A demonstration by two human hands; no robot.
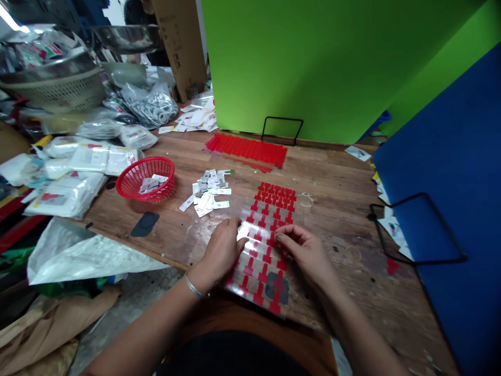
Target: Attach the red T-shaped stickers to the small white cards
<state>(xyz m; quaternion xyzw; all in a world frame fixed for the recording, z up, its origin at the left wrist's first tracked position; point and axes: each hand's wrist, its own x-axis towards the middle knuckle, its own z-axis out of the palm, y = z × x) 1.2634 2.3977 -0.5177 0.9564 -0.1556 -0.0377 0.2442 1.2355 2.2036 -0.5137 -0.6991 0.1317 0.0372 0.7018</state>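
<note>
Here both hands rest on a clear sheet of red T-shaped tabs (266, 235) lying flat on the wooden surface (336, 209). The left hand (221, 250) presses it with flat fingers, its grip closed on nothing; the right hand (305, 250) pinches a tab at mid-sheet. A pile of small white tags (209, 193) lies just beyond, beside a red basket (145, 178).

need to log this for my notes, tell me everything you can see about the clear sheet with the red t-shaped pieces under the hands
The clear sheet looks like glossy transparent plastic, lying flat on the wooden table and running from mid-table to its near edge. Rows of small red T-shaped pieces cover it; the far rows sit tightly packed, the nearer ones are spaced apart. A dark patch shows through near its close end. The left hand rests on its left edge, and the right hand touches its right side with fingers curled on the surface.
</note>
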